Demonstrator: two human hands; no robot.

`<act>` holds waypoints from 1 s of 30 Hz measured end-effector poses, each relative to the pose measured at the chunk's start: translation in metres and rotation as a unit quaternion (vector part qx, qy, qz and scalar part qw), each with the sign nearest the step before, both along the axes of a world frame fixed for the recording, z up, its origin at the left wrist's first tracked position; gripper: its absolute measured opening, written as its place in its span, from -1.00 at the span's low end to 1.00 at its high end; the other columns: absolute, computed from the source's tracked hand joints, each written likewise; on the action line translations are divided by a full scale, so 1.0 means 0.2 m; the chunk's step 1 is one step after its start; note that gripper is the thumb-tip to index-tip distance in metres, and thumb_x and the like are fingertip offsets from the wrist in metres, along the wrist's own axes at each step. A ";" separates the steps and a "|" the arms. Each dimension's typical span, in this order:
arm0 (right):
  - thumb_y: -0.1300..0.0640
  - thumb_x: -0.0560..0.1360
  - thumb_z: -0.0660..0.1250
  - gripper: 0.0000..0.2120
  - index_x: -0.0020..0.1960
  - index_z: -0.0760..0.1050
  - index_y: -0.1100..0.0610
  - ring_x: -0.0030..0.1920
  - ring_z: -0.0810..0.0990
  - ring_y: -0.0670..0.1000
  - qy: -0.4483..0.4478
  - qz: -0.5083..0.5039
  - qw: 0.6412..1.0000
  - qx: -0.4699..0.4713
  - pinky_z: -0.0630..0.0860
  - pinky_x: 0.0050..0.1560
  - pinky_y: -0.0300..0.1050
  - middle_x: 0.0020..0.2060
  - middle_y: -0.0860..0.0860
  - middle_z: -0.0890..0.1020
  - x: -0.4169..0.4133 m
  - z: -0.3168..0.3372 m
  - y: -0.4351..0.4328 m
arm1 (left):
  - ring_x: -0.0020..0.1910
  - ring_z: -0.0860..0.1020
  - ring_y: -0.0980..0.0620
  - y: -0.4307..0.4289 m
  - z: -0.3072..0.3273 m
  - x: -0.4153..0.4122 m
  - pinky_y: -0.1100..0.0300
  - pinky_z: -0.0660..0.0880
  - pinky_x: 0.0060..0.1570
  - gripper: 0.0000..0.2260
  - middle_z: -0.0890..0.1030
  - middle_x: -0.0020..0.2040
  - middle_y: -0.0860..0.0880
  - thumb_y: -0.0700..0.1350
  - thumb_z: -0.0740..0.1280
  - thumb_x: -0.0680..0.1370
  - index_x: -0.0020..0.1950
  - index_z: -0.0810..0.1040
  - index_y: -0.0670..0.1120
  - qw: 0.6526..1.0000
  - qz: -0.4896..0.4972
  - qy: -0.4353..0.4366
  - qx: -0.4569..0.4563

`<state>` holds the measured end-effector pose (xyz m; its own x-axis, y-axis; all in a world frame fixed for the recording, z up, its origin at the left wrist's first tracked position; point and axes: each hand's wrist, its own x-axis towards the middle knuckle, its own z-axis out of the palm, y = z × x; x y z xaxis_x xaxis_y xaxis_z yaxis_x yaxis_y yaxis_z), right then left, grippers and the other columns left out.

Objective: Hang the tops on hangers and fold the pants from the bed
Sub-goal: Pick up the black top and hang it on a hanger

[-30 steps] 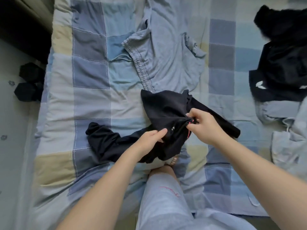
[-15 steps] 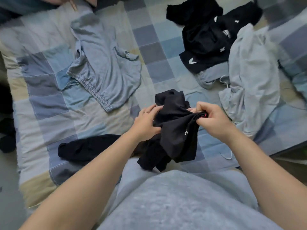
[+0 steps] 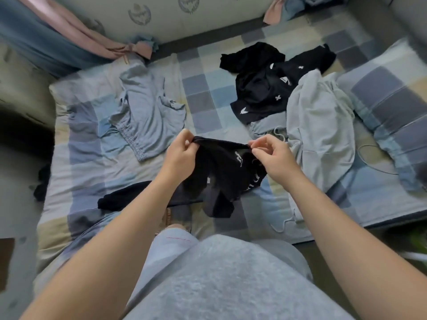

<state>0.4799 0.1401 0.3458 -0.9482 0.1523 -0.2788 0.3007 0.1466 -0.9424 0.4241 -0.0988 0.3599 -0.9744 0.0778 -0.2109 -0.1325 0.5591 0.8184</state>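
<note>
The left hand (image 3: pixel 181 158) and the right hand (image 3: pixel 273 159) each pinch the upper edge of a black soft-fabric garment with small white lettering (image 3: pixel 223 172), thumb against curled fingertips, so the edge runs taut between them. The garment is lifted above the near middle of the bed and hangs crumpled from that edge; its lower folds sag toward the sheet, and one long black part trails left across the checked blue, grey and cream bedsheet (image 3: pixel 208 100). Whether it is a top or pants cannot be told. To the left lies a blue-grey garment with a gathered elastic band (image 3: pixel 147 112), spread fairly flat. Farther back on the right sits a heap of black clothing with small white marks (image 3: pixel 263 88) — it touches a rumpled pale grey garment with drawstrings (image 3: pixel 320 128) just beside it. The person's grey clothing (image 3: pixel 219 278) fills the near edge.
</note>
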 end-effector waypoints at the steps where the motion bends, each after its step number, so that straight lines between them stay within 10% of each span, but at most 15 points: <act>1: 0.29 0.56 0.34 -0.82 -0.12 0.54 0.03 0.08 0.67 -0.05 0.001 0.018 1.000 0.001 0.57 0.23 0.04 0.01 -0.07 0.70 0.02 0.05 -0.01 | -0.43 0.27 0.06 0.01 0.06 0.02 0.12 0.23 -0.40 -0.87 0.34 -0.36 0.02 -0.11 0.23 0.60 -0.12 0.33 -0.07 1.000 0.007 -0.003 0.001; 7: 0.13 0.49 0.45 -0.81 0.04 0.53 -0.07 0.09 0.66 -0.04 -0.022 0.130 0.991 -0.015 0.58 0.21 0.11 0.05 -0.08 0.69 0.19 0.33 -0.21 | -0.28 0.42 -0.11 -0.06 0.38 0.18 -0.02 0.34 -0.28 -0.81 0.46 -0.25 -0.17 -0.18 0.27 0.63 -0.18 0.38 -0.07 0.984 0.085 -0.076 0.140; 12: -0.25 0.27 0.58 -0.06 0.49 0.12 -0.32 0.40 0.39 -0.20 -0.038 0.244 0.969 -0.006 0.41 0.34 -0.16 0.45 -0.23 0.35 0.32 0.44 -0.55 | -0.35 0.51 -0.05 -0.26 0.58 0.20 0.18 0.52 -0.41 -0.78 0.46 -0.23 -0.14 -0.20 0.24 0.66 -0.18 0.36 -0.09 0.946 0.153 -0.096 0.268; 17: 0.19 0.52 0.43 -0.88 -0.06 0.55 -0.01 -0.29 0.51 -0.12 0.074 0.081 0.989 0.098 0.45 -0.17 -0.06 -0.36 -0.22 0.56 0.32 0.52 -0.82 | -0.31 0.60 -0.05 -0.53 0.68 0.21 0.09 0.60 -0.31 -0.75 0.50 -0.21 -0.14 -0.22 0.22 0.68 -0.19 0.34 -0.09 0.912 0.180 -0.139 0.341; 25: 0.07 0.48 0.45 -0.69 -0.15 0.49 0.33 -0.36 0.53 0.10 0.164 0.066 0.983 0.056 0.53 -0.39 -0.02 -0.30 0.33 0.55 0.10 0.91 -1.05 | 0.00 0.71 -0.09 -0.89 0.74 0.31 -0.06 0.57 0.13 -0.90 0.74 -0.05 -0.07 -0.10 0.34 0.64 -0.06 0.49 -0.07 0.945 0.071 -0.106 0.302; 30: 0.19 0.57 0.40 -0.76 -0.13 0.46 0.35 -0.42 0.57 -0.03 0.155 0.051 0.986 0.017 0.55 -0.44 -0.17 -0.42 0.04 0.57 0.06 1.03 -1.20 | -0.01 0.69 0.07 -0.93 0.78 0.47 0.22 0.57 -0.04 -0.86 0.71 0.04 -0.01 -0.03 0.45 0.56 0.07 0.61 -0.02 0.967 -0.076 -0.058 0.234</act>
